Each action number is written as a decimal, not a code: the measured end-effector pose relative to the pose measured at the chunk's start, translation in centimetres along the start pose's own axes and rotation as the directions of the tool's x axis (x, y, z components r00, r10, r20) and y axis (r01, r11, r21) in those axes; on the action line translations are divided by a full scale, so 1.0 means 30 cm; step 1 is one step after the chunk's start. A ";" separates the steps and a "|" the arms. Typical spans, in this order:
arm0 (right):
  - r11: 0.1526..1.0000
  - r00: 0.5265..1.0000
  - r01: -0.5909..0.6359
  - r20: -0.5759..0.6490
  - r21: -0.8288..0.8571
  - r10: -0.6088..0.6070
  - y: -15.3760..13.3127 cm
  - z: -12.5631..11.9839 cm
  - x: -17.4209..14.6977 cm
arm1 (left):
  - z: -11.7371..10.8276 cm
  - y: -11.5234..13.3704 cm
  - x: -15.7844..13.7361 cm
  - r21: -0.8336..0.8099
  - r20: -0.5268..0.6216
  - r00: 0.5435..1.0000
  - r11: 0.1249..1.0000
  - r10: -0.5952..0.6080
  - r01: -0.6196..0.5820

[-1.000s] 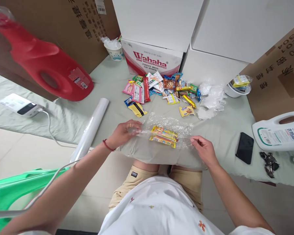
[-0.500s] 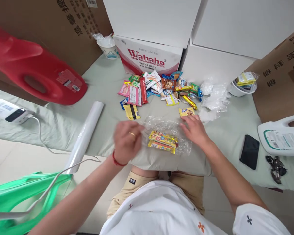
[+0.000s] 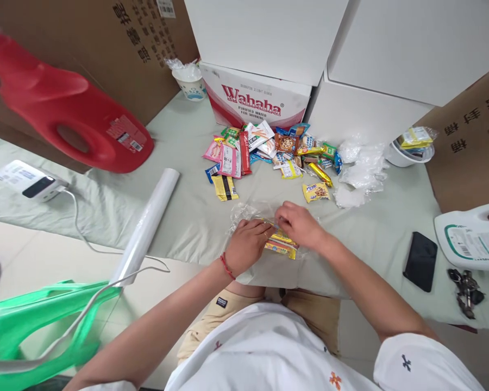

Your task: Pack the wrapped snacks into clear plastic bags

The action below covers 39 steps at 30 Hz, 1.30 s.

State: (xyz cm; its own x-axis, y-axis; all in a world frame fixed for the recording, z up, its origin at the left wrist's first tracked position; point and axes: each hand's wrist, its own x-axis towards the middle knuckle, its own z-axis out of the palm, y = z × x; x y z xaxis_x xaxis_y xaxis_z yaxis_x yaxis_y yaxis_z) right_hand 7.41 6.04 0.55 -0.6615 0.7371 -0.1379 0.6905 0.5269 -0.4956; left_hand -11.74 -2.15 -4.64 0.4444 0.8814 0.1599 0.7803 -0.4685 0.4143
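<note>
Nearest to me is the person's lap in tan shorts (image 3: 206, 326), and just beyond it, on the cloth-covered bench (image 3: 199, 222), lie the yellow bars (image 3: 281, 250), side by side on crinkled clear film (image 3: 244, 210). The left hand (image 3: 250, 244) covers their left end, fingers stretched out flat; the right hand (image 3: 295, 220) is curled over their far right side. Whether either one pinches film I cannot tell. Judging by how things lie, the bars are grouped and set on the film, but their near edge shows uncovered or under one clear layer, so the wrapping looks unfinished. Well left of the bars rests a white roll (image 3: 150, 222). Past them, to the right, sits a lone cookie packet (image 3: 315, 191), with crumpled plastic (image 3: 361, 168) farther off; straight beyond the bars, a loose heap of snacks (image 3: 264, 149) remains unwrapped before a Wahaha carton (image 3: 255, 100).
</note>
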 end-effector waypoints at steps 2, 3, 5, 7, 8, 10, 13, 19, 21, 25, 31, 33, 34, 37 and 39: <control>1.000 0.999 0.021 0.026 -0.017 -0.020 -0.040 0.059 -0.071 | 0.008 -0.005 -0.006 -0.083 -0.042 0.999 0.996 -0.013 0.010; 0.999 0.999 0.017 0.039 -0.027 -0.016 -0.057 0.086 -0.101 | 0.012 -0.009 -0.013 -0.150 -0.073 0.997 0.989 -0.022 0.011; 0.998 0.999 0.006 0.052 -0.066 -0.003 -0.082 0.128 -0.144 | 0.014 -0.024 -0.032 -0.332 -0.142 0.987 0.943 -0.077 0.026; 0.990 0.997 0.022 0.072 -0.138 -0.012 -0.102 0.150 -0.163 | 0.003 -0.051 -0.057 -0.528 -0.212 0.951 0.845 -0.224 0.081; 0.982 0.996 0.035 0.087 -0.186 -0.019 -0.112 0.155 -0.166 | -0.007 -0.070 -0.069 -0.607 -0.245 0.911 0.785 -0.331 0.122; 0.960 0.992 0.057 0.122 -0.276 -0.024 -0.130 0.158 -0.163 | -0.037 -0.115 -0.084 -0.693 -0.296 0.791 0.690 -0.536 0.209; 0.937 0.988 0.071 0.152 -0.343 -0.020 -0.151 0.161 -0.157 | -0.081 -0.190 -0.075 -0.644 -0.310 0.744 0.707 -0.591 0.293; 0.931 0.987 0.081 0.162 -0.356 -0.024 -0.151 0.164 -0.159 | -0.091 -0.281 0.045 -0.725 0.034 0.987 0.676 -0.155 0.131; 0.934 0.985 0.073 0.173 -0.351 -0.012 -0.147 0.156 -0.157 | -0.091 -0.304 0.096 -0.769 0.175 0.983 0.615 -0.059 0.174; 0.945 0.980 0.075 0.197 -0.317 -0.012 -0.136 0.143 -0.153 | -0.128 -0.376 0.146 -0.663 0.293 0.955 0.708 -0.052 0.242; 0.967 0.995 0.024 0.102 -0.255 0.002 -0.114 0.161 -0.160 | -0.205 -0.483 0.031 -0.587 0.134 0.956 0.757 -0.260 0.289; 0.966 0.996 0.010 0.088 -0.259 0.013 -0.116 0.170 -0.158 | -0.207 -0.474 -0.009 -0.560 0.074 0.937 0.763 -0.341 0.322; 0.962 0.996 0.017 0.092 -0.271 0.009 -0.119 0.174 -0.156 | -0.202 -0.459 -0.019 -0.546 0.044 0.923 0.765 -0.382 0.342; 0.944 0.995 0.041 0.103 -0.328 -0.008 -0.131 0.183 -0.151 | -0.163 -0.378 -0.015 -0.477 -0.016 0.871 0.770 -0.490 0.424; 0.933 0.996 0.044 0.091 -0.356 -0.012 -0.137 0.190 -0.153 | -0.133 -0.313 -0.003 -0.379 -0.019 0.845 0.785 -0.535 0.489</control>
State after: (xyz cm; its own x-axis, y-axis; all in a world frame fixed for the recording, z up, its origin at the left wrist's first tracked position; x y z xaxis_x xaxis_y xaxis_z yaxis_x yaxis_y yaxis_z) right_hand 5.96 -1.93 -1.65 -0.6939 0.6890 -0.2091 0.7195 0.6751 -0.1632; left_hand -20.86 2.42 -4.98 -0.0505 0.9963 -0.0697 0.6634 0.0856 0.7434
